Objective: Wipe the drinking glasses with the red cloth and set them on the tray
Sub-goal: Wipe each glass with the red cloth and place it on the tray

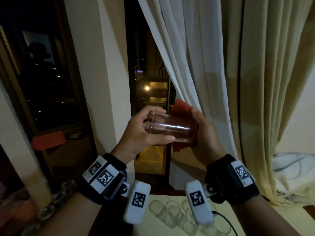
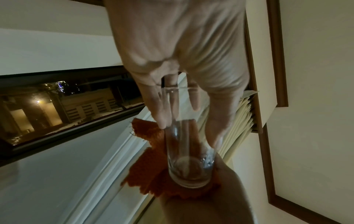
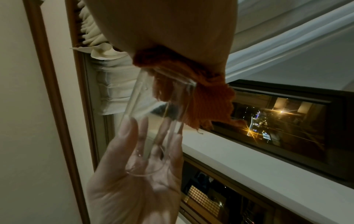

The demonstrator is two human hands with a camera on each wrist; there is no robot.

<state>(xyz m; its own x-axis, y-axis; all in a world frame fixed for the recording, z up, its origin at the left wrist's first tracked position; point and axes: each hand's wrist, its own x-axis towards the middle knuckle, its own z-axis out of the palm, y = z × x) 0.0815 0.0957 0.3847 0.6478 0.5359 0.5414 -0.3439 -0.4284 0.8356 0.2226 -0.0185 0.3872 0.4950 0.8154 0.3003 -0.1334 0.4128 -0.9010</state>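
A clear drinking glass (image 1: 168, 128) is held sideways in the air at chest height, in front of the window. My left hand (image 1: 150, 126) grips it near the rim, thumb below and fingers on top. My right hand (image 1: 202, 132) holds the red cloth (image 1: 180, 108) cupped against the base of the glass. The left wrist view shows the glass (image 2: 189, 144) running from my fingers (image 2: 159, 106) down into the cloth (image 2: 149, 166). In the right wrist view the cloth (image 3: 210, 97) wraps the base of the glass (image 3: 153, 121).
Several more clear glasses (image 1: 172, 212) stand on a cream surface (image 1: 225, 217) below my wrists, beside a dark cable (image 1: 226, 220). Cream curtains (image 1: 238, 82) hang right of the dark window (image 1: 146, 82). More glassware (image 1: 58, 196) lines the lower left.
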